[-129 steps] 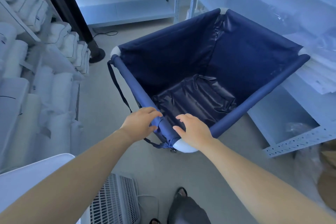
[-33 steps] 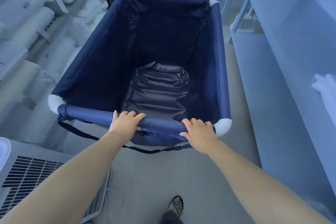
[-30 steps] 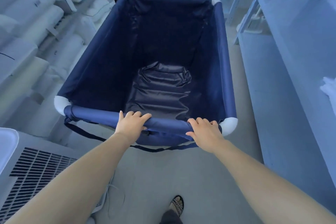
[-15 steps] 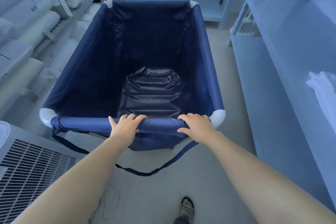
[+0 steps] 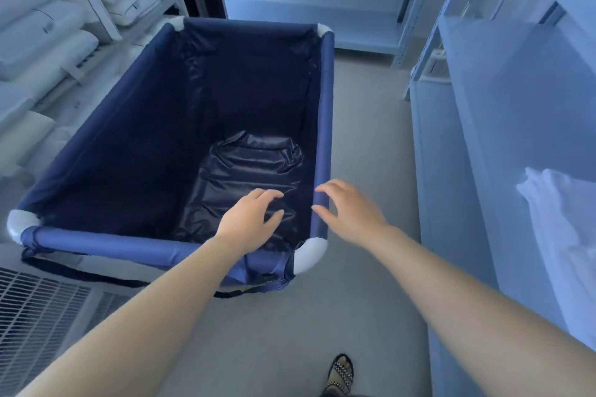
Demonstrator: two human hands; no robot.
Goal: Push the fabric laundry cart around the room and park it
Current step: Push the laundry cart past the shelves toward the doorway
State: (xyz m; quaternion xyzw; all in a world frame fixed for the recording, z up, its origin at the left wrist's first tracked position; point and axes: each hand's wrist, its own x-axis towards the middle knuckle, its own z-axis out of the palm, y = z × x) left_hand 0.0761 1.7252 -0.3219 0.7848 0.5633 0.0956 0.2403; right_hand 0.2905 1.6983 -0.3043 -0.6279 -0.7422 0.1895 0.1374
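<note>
1. Laundry cart point(image 5: 106, 243): navy fabric with white corner caps, standing on the grey floor point(image 5: 364, 106) in the aisle, its left side close along the pillow shelves. Crumpled shiny liner at the bottom; dark strap point(image 5: 80, 274) hangs under the near rail.
2. Right shelving point(image 5: 516, 100): pale metal, well apart from the cart's right rail; white cloth point(image 5: 561, 235) lies on it.
3. Pillow shelves point(image 5: 48, 26), left: stacked white pillows.
4. Grille unit point(image 5: 38, 316): lower left, just beside the cart's near-left corner.
5. Left hand point(image 5: 248, 219): over the cart's inside near the near-right corner, fingers loosely curved, holding nothing.
6. Right hand point(image 5: 351, 213): at the right rail, fingers relaxed and spread, gripping nothing; whether the fingertips touch the rail is unclear.
7. Sandalled foot point(image 5: 342, 375): bottom edge, on the floor.
</note>
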